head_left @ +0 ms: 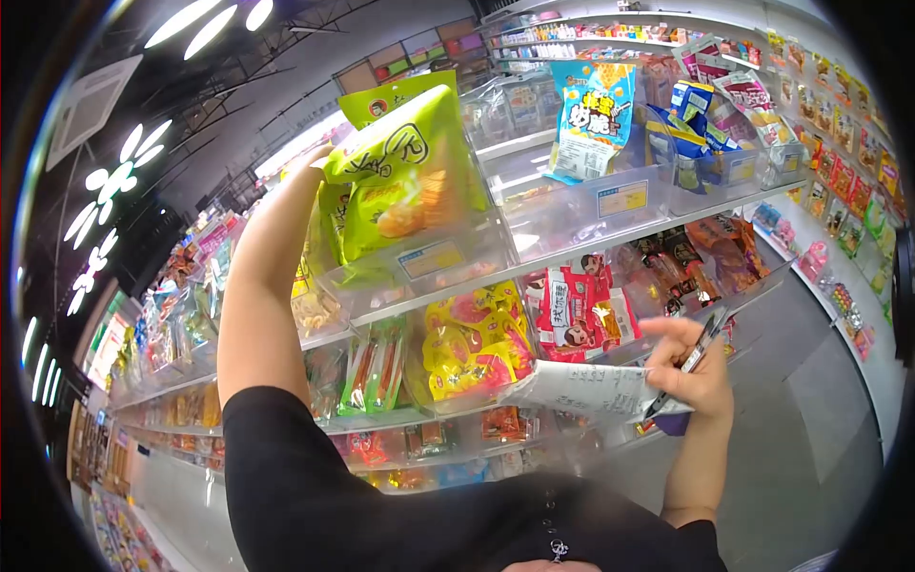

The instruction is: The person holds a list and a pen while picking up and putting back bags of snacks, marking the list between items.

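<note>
My left arm reaches up to the top shelf. My left hand [320,160] is at the upper left edge of a green snack bag [405,176], and its fingers are hidden behind the bag. The bag leans out over the front of its clear bin, with another green bag [396,93] behind it. At the lower right, my right hand [691,370] is closed on a black and silver pen [703,343] and on sheets of white paper [596,389] with handwriting. The paper overlaps the lower shelf's front, below red and white snack packs [577,310].
A blue snack bag [593,119] stands in the clear bin to the right, near small blue and yellow packets [694,133]. Yellow packets [477,343] fill a lower bin. A clear shelf edge [572,250] runs across. More hanging packets [843,143] line the right wall.
</note>
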